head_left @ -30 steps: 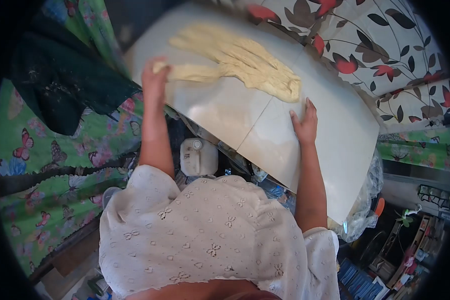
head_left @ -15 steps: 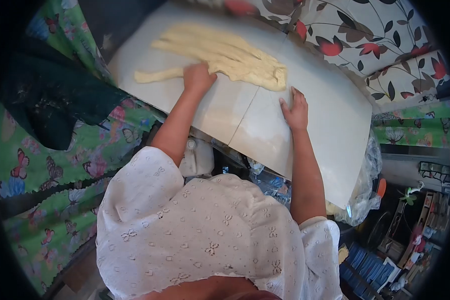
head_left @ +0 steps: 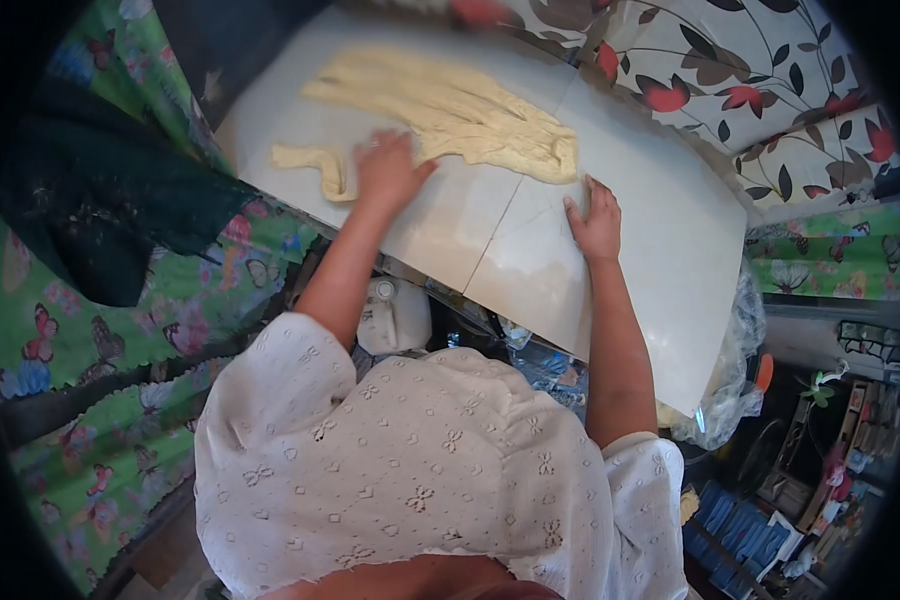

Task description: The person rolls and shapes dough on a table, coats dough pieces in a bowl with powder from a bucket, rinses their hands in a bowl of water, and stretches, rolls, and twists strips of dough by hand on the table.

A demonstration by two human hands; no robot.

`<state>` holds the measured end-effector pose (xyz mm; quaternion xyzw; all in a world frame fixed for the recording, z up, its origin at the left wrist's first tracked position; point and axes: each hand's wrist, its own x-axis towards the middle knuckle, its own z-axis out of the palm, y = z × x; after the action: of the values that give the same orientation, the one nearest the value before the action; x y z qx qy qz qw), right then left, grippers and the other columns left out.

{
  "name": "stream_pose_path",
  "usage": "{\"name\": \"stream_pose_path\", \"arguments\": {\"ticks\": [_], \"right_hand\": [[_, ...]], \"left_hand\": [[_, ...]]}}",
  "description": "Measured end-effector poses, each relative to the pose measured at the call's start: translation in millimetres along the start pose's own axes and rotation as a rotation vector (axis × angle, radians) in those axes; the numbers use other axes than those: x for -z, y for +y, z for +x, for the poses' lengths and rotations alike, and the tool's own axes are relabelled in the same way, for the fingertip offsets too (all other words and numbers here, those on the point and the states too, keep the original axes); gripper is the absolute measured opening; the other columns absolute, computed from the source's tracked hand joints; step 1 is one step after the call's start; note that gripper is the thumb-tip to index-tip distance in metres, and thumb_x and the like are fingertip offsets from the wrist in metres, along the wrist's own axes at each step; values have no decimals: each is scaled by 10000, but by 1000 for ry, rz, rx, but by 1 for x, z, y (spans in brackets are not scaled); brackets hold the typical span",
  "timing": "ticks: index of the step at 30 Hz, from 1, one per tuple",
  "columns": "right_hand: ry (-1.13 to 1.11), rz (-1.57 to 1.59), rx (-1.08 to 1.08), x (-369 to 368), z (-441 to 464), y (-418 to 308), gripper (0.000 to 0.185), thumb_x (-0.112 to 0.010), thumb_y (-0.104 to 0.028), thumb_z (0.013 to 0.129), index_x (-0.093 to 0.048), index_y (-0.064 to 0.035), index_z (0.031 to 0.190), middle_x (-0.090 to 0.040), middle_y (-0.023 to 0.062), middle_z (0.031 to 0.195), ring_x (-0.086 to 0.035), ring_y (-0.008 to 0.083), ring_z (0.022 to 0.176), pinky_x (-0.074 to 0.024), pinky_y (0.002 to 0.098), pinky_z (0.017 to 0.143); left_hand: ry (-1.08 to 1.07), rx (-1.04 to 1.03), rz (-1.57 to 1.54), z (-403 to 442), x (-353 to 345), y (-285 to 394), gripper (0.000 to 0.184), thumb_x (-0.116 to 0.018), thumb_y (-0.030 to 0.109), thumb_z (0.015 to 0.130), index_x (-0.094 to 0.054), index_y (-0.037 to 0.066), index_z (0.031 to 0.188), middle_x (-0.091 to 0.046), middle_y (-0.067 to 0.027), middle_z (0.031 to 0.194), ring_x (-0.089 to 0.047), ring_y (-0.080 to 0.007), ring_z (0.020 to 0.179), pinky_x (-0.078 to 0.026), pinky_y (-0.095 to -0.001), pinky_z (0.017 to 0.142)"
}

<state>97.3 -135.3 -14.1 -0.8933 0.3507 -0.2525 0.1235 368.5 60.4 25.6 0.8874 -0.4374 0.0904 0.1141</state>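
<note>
Free tabletop at right, dough across left

White jug and green butterfly-print cloth

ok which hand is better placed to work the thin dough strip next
Likely left: the left hand is beside the thin dough strip, while the right hand lies farther off on the table.

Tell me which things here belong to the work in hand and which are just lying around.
Seem part of the work:
Large pale dough
Dough strip, beside the left hand
White tabletop, under the right hand

Apparently just around:
White jug
Clear plastic
Dark cloth
Plant
</note>
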Motion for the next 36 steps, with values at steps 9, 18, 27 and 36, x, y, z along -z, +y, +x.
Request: {"name": "stream_pose_path", "arguments": {"ticks": [9,18,27,36], "right_hand": [[-3,-13,26,0,2,4,507,-623,-315,816,-520,-22,1216,-536,180,1211,-478,337,1155,-361,419,995],[-33,78,307,-22,5,-63,589,-616,-140,742,-455,-88,1307,-467,171,1313,-401,323,1251,-261,493,1058],[-68,139,306,-66,51,-78,427,-567,-8,746,-612,-136,1151,-605,111,1173,-513,262,1174,-309,420,1044],[-141,821,-309,50,-80,-53,284,-552,-19,835,-613,-14,1113,-631,124,1123,-573,203,1067,-428,323,922]], "left_hand": [[-375,34,-324,-5,1,67,195,-474,63,816,-652,-8,846,-656,-217,880,-642,-369,828,-515,-447,724],[-466,-315,-639,-77,59,67,339,-585,196,815,-616,16,1100,-633,-210,982,-599,-371,912,-468,-424,825],[-312,-250,-847,-55,58,26,286,-633,156,794,-656,68,1065,-573,-118,1017,-556,-281,879,-443,-339,828],[48,-161,-717,-39,17,31,341,-667,320,812,-671,67,1040,-582,-125,1121,-518,-294,1073,-380,-388,939]]}}
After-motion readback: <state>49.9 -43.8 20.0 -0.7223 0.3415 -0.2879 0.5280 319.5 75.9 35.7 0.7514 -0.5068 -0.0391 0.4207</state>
